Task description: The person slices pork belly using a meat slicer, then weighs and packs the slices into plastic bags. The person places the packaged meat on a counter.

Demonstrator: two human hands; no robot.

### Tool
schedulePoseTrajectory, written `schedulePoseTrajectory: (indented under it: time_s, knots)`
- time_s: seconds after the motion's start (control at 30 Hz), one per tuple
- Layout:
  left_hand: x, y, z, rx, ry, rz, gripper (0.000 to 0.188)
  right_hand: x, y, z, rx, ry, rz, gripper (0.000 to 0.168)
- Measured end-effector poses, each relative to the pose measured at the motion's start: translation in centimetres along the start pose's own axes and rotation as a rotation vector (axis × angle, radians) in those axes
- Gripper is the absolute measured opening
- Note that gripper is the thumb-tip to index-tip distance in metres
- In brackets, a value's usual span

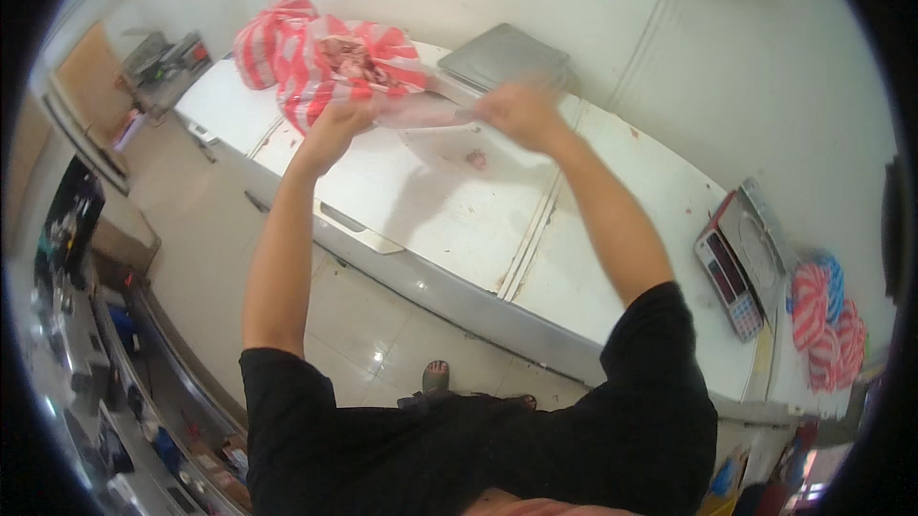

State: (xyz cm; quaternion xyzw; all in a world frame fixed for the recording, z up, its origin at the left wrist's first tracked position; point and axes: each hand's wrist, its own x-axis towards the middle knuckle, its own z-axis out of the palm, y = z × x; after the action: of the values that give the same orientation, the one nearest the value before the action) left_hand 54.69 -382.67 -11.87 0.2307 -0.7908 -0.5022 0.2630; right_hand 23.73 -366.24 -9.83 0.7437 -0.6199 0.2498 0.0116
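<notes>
A thin, clear plastic bag (419, 116) is stretched between my two hands above a white chest freezer lid (459, 207). My left hand (336, 130) grips its left end, close to a red-and-white striped plastic bag (305, 71). The other end is in my right hand (527, 118), which is blurred, in front of a flat metal scale platform (505, 57). Chopped raw meat (351, 60) shows through the striped bag's open mouth. A small pinkish piece (477, 159) appears below the clear plastic; whether it lies in the plastic or on the lid, I cannot tell.
A digital scale with a keypad (731, 279) stands at the lid's right end. Beyond it lie striped plastic bags (825, 329), red and blue. A lid handle (358, 225) juts from the freezer's front edge. Shelving with assorted goods (165, 401) runs along the left, across the tiled floor (208, 207).
</notes>
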Motion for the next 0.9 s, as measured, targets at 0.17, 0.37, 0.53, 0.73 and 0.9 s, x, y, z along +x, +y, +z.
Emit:
schedulePoseTrajectory:
  time_s: [0.17, 0.37, 0.53, 0.73, 0.9]
  knots:
    - [-4.7, -10.9, 3.8, 0.655, -0.282, 0.009, 0.029, -10.2, -0.7, 9.4, -0.163, -0.166, 0.035, 0.029]
    - [-10.7, -13.5, 7.9, 0.799, 0.066, 0.176, 0.030, -29.8, -12.0, 9.0, 0.260, 0.091, 0.510, 0.038]
    - [-12.6, -9.5, 13.5, 0.606, 0.413, 0.362, 0.032, -46.6, -19.8, 11.2, 0.259, 0.124, 1.089, 0.036]
    - [-13.8, 0.0, 32.0, 0.231, -0.108, 0.653, 0.032, -56.9, -22.2, 12.7, 0.240, -0.102, 1.272, 0.044]
    - [-19.8, 8.2, 48.5, -0.019, -0.907, 0.805, 0.033, -63.8, -25.4, 5.9, 0.367, 0.099, 1.533, 0.045]
